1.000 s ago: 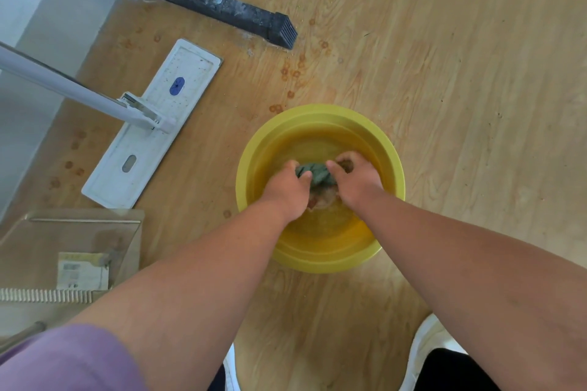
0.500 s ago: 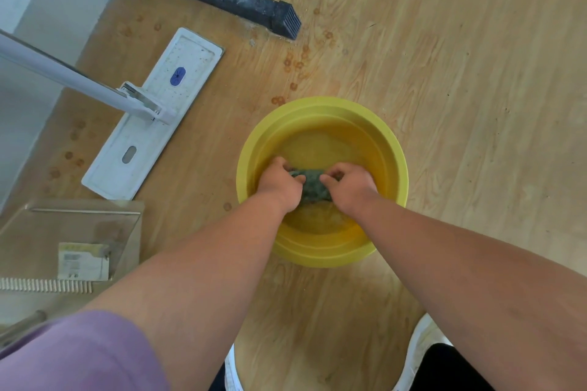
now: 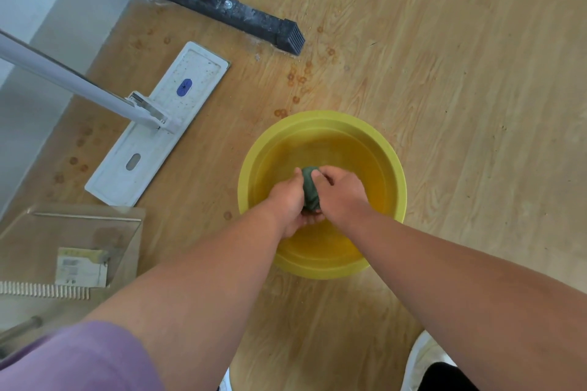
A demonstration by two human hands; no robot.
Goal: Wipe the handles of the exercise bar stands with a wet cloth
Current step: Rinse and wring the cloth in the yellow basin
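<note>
Far left: clear panel (image 3: 79, 232) with a paper label lying on the wood floor (image 3: 460, 105), a lilac sleeve (image 3: 79, 359) below it. White flat mop head (image 3: 158, 124), pole running off to the left. Black stand foot (image 3: 219, 6) at the top, upright rising off frame; handles not in view. Centre: yellow basin (image 3: 394, 162) with water in it. Left hand (image 3: 287, 200) and right hand (image 3: 341, 190) both curled round a bunched green cloth (image 3: 309, 187), held over the basin, possibly clear of the water, hard to tell. White shoe (image 3: 422, 355) bottom right.
</note>
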